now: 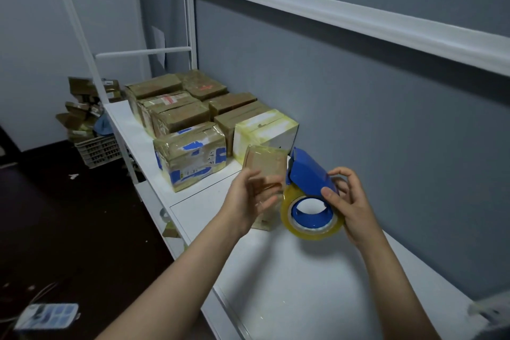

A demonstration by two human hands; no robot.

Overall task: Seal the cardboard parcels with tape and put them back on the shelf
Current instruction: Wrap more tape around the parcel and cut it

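Right hand (pixel 350 201) is gripping the blue plastic tape dispenser (pixel 309 174) with its fat roll of clear yellowish tape (pixel 311 225), thumb and fingers clamped on its rear end, just above the white shelf board (pixel 289 270). Left hand (pixel 248 196) is hovering, fingers loosely apart, in front of the small brown cardboard parcel (pixel 265 160), which is standing roughly midway between the board's front and back edges. It's blurry, so can't tell if they're touching. A batch of taped brown parcels (pixel 190 157) is sitting toward the far end.

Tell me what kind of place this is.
Probably a parcel storeroom: taped cardboard parcels on a white shelf, a tape dispenser in the right hand, more boxes heaped over a floor crate.
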